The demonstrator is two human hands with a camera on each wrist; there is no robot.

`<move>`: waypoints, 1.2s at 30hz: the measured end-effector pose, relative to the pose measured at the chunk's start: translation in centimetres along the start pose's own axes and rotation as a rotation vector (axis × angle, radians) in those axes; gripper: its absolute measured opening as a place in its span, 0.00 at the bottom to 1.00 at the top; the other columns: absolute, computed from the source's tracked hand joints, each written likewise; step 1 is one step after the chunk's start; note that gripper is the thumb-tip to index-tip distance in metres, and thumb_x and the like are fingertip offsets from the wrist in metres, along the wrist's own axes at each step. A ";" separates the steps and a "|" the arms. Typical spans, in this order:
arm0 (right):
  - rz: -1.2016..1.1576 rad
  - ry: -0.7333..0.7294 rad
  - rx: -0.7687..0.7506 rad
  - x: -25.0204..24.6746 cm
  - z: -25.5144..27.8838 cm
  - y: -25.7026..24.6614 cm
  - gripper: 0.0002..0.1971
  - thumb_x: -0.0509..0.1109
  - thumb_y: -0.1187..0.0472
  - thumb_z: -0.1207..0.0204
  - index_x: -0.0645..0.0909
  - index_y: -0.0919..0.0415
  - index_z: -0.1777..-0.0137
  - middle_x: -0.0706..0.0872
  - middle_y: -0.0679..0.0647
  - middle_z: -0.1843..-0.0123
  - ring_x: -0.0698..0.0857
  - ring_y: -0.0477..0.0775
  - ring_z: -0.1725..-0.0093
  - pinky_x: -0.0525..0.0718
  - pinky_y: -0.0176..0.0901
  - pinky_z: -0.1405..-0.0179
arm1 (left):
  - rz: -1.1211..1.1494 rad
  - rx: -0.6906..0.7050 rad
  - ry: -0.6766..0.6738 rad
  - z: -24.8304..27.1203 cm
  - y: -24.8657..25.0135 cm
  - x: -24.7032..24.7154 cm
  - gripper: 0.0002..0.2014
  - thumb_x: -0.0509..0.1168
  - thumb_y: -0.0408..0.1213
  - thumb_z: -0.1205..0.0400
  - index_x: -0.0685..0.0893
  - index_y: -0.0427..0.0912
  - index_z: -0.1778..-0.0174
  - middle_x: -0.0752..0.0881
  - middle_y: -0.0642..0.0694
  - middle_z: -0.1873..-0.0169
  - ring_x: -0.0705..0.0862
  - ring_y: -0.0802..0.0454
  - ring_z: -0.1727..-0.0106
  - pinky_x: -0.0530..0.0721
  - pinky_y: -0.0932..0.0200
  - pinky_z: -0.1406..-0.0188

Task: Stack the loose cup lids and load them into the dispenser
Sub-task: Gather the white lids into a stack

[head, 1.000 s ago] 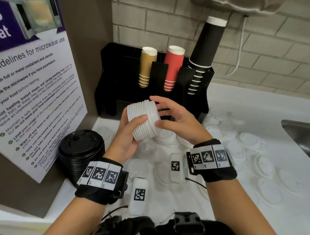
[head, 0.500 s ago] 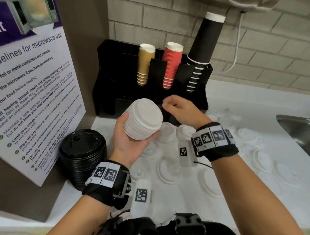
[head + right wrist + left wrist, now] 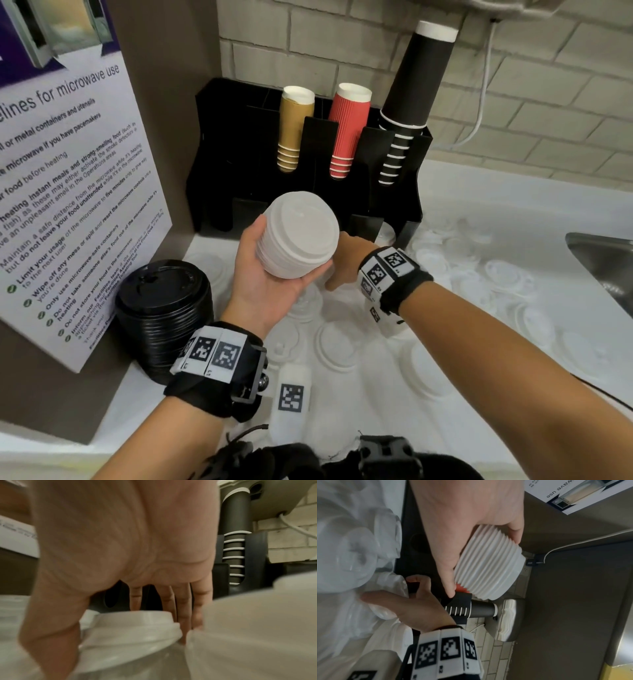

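My left hand (image 3: 263,274) grips a stack of several white cup lids (image 3: 299,236), tilted with its top face toward me, in front of the black dispenser rack (image 3: 239,144). The left wrist view shows the ribbed side of the stack (image 3: 488,568) between thumb and fingers. My right hand (image 3: 342,263) is down on the counter just right of the stack. There its thumb and fingers (image 3: 183,608) pinch one loose white lid (image 3: 130,631) across its rim. Many loose white lids (image 3: 507,277) lie scattered on the white counter.
The rack holds tan cups (image 3: 294,126), red cups (image 3: 347,130) and black cups (image 3: 418,89). A stack of black lids (image 3: 164,308) stands at the left by a microwave sign (image 3: 68,188). A steel sink (image 3: 609,267) is at the right edge.
My right hand has let go of the stack and dropped to the counter onto a loose lid. My left hand has turned the stack so that its top faces me.
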State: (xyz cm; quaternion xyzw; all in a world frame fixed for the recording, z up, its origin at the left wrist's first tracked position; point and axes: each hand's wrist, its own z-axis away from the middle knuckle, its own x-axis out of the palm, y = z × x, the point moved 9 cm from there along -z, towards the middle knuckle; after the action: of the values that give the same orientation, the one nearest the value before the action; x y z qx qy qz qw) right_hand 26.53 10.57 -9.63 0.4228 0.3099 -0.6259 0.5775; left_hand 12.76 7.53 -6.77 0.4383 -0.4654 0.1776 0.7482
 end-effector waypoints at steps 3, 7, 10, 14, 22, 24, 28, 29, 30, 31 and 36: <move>-0.102 0.019 -0.068 -1.1 0.9 0.2 0.48 0.79 0.45 0.35 0.56 0.45 0.18 0.68 0.58 0.30 0.78 0.62 0.36 0.83 0.56 0.39 | 0.015 0.021 -0.003 0.2 0.5 0.2 0.34 0.66 0.55 0.28 0.77 0.47 0.25 0.84 0.37 0.32 0.84 0.36 0.34 0.83 0.32 0.39; -0.233 0.044 -0.241 -2.7 2.0 -1.6 0.46 0.80 0.45 0.34 0.60 0.44 0.19 0.70 0.57 0.27 0.73 0.59 0.29 0.76 0.55 0.28 | 0.017 0.083 -0.006 0.3 1.8 0.5 0.34 0.65 0.55 0.28 0.77 0.47 0.25 0.84 0.38 0.33 0.85 0.38 0.35 0.86 0.36 0.42; -0.369 0.039 -0.354 -2.8 1.8 -4.2 0.43 0.81 0.48 0.34 0.67 0.50 0.20 0.75 0.54 0.26 0.74 0.56 0.28 0.74 0.51 0.26 | 0.027 0.109 -0.031 0.5 2.5 1.2 0.31 0.64 0.56 0.28 0.80 0.48 0.28 0.83 0.38 0.32 0.84 0.37 0.34 0.85 0.35 0.40; -0.571 0.087 -0.432 -3.8 2.0 -5.2 0.35 0.81 0.52 0.32 0.73 0.54 0.25 0.81 0.49 0.30 0.78 0.51 0.30 0.74 0.46 0.27 | 0.037 0.164 -0.051 0.8 3.5 1.6 0.26 0.64 0.55 0.27 0.84 0.48 0.34 0.84 0.38 0.33 0.83 0.35 0.32 0.83 0.31 0.39; 0.034 -0.082 -0.182 -2.2 1.2 -1.1 0.54 0.82 0.45 0.36 0.54 0.58 0.16 0.71 0.58 0.22 0.73 0.58 0.25 0.75 0.49 0.29 | -0.016 0.164 -0.050 1.1 3.7 1.8 0.49 0.82 0.58 0.42 0.76 0.48 0.24 0.79 0.36 0.27 0.78 0.31 0.28 0.82 0.32 0.37; 0.198 -0.121 -0.117 -1.0 1.0 -0.1 0.51 0.82 0.45 0.35 0.57 0.54 0.16 0.75 0.56 0.25 0.75 0.59 0.27 0.77 0.52 0.34 | 0.008 0.147 -0.051 1.0 3.4 1.8 0.55 0.86 0.55 0.48 0.74 0.48 0.23 0.77 0.35 0.26 0.77 0.30 0.27 0.81 0.30 0.37; 0.330 -0.052 -0.118 0.0 0.7 0.6 0.44 0.80 0.44 0.36 0.63 0.45 0.21 0.81 0.54 0.35 0.77 0.60 0.32 0.73 0.56 0.35 | 0.044 0.120 -0.045 0.8 2.6 1.4 0.41 0.75 0.57 0.34 0.75 0.48 0.24 0.78 0.34 0.27 0.78 0.28 0.29 0.81 0.28 0.38; 0.313 -0.023 -0.125 0.0 0.6 0.8 0.42 0.79 0.44 0.35 0.64 0.45 0.22 0.81 0.54 0.36 0.77 0.60 0.33 0.72 0.56 0.36 | 0.048 0.106 -0.032 0.7 2.4 1.2 0.37 0.70 0.57 0.30 0.76 0.47 0.25 0.79 0.34 0.28 0.79 0.28 0.30 0.82 0.29 0.39; 0.286 0.005 -0.133 -0.2 0.6 1.0 0.41 0.79 0.44 0.35 0.64 0.44 0.23 0.81 0.54 0.37 0.77 0.60 0.34 0.72 0.55 0.37 | 0.054 0.090 -0.019 0.5 2.2 1.0 0.35 0.67 0.57 0.28 0.76 0.47 0.25 0.80 0.34 0.29 0.81 0.29 0.31 0.83 0.30 0.40; 0.247 0.034 -0.142 -0.4 0.7 1.1 0.40 0.78 0.44 0.35 0.64 0.44 0.24 0.80 0.54 0.37 0.77 0.60 0.35 0.72 0.55 0.39 | 0.057 0.076 -0.005 0.4 2.0 0.8 0.35 0.66 0.58 0.28 0.76 0.46 0.25 0.81 0.34 0.30 0.82 0.29 0.33 0.84 0.31 0.40; -0.288 0.157 -0.215 -3.0 2.3 2.7 0.37 0.81 0.51 0.37 0.65 0.47 0.31 0.77 0.53 0.41 0.80 0.60 0.40 0.82 0.55 0.44 | 0.061 0.069 0.051 0.0 1.6 0.0 0.31 0.65 0.58 0.25 0.79 0.45 0.28 0.86 0.37 0.36 0.86 0.36 0.36 0.84 0.36 0.37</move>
State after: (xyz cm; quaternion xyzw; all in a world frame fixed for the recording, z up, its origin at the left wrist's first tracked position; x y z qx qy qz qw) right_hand 28.71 9.58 -5.66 0.3575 0.4763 -0.6304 0.4980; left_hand 11.70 8.43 -6.00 0.4448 -0.4530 0.2273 0.7384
